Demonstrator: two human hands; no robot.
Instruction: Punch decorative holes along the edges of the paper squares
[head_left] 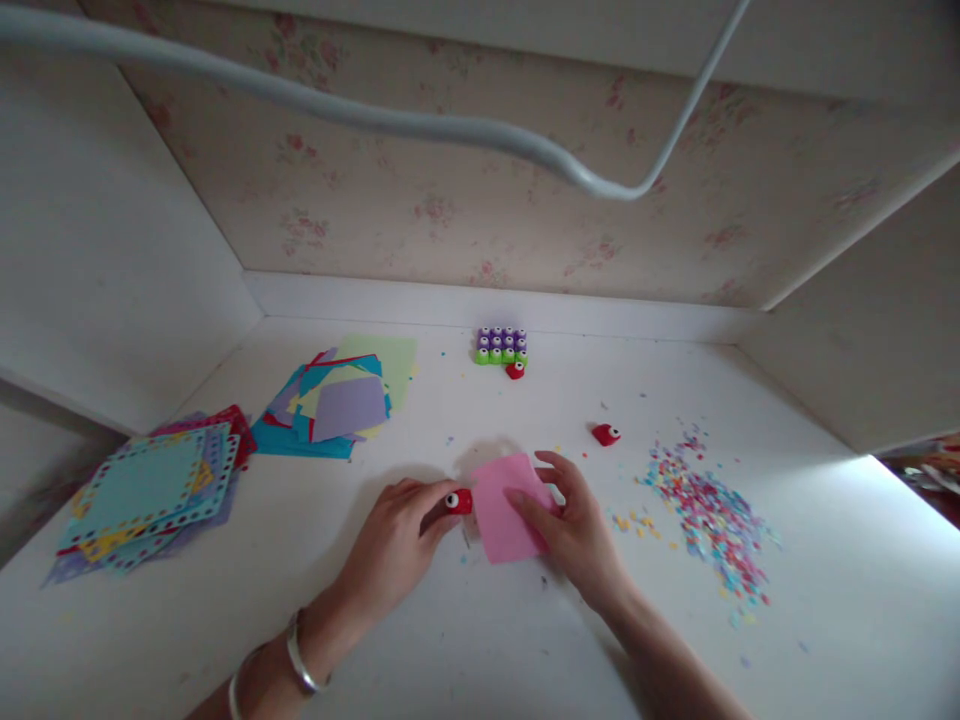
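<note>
A small red craft punch (463, 501) with a round white button is pinched between the thumb and forefinger of my left hand (397, 535). My right hand (570, 515) grips a pink sheet of paper (510, 520), thumb on top and other fingers behind its right side. The sheet's left edge meets the punch; whether it sits inside the slot I cannot tell. Another red punch (606, 434) lies on the table beyond my right hand. Toward the back, a third red punch (515, 370) rests against a block of purple and green punches (502, 345).
Plain coloured paper sheets (349, 405) are piled at back left. Nearer on the left is a stack of sheets with punched borders (142, 490). Confetti (712, 515) spreads over the white table (465, 660) at right. A white cable (420, 122) hangs across the top.
</note>
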